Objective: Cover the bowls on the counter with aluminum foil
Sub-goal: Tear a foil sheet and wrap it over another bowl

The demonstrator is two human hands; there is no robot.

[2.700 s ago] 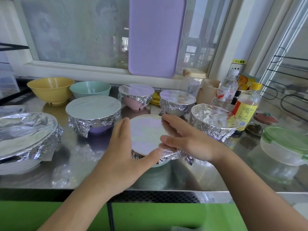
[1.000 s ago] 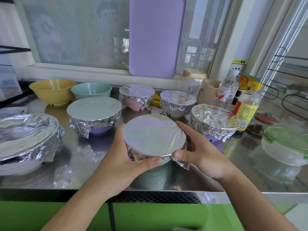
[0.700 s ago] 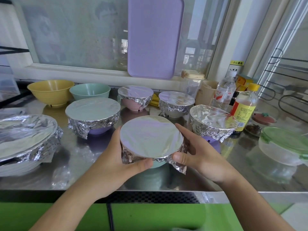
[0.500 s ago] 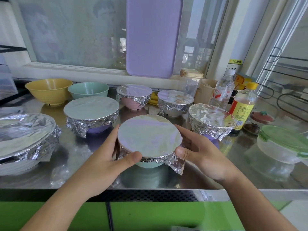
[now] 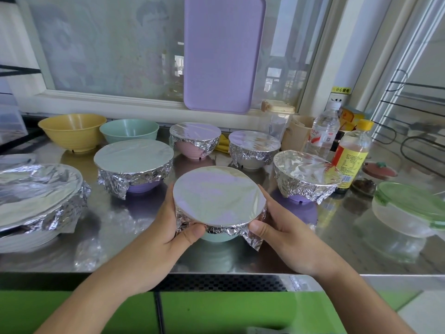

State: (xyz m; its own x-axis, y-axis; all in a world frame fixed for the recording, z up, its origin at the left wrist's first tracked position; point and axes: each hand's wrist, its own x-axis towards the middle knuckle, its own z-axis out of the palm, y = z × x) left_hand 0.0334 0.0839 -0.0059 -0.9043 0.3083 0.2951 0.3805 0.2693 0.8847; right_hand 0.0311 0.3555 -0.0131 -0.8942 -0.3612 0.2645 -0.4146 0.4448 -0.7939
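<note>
hands: left hand (image 5: 166, 227) and right hand (image 5: 281, 227) cup the foil-wrapped teal bowl (image 5: 218, 201) between them on the worktop (image 5: 115, 220) | done: six bowls foiled | left: yellow bowl (image 5: 72, 131), green bowl (image 5: 128, 130) far beyond left hand, uncovered

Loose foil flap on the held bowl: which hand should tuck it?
Right. The flap sticks out at the near right of the bowl, just under the right hand's thumb. The left hand grips the opposite side and can likely steady the bowl.
</note>
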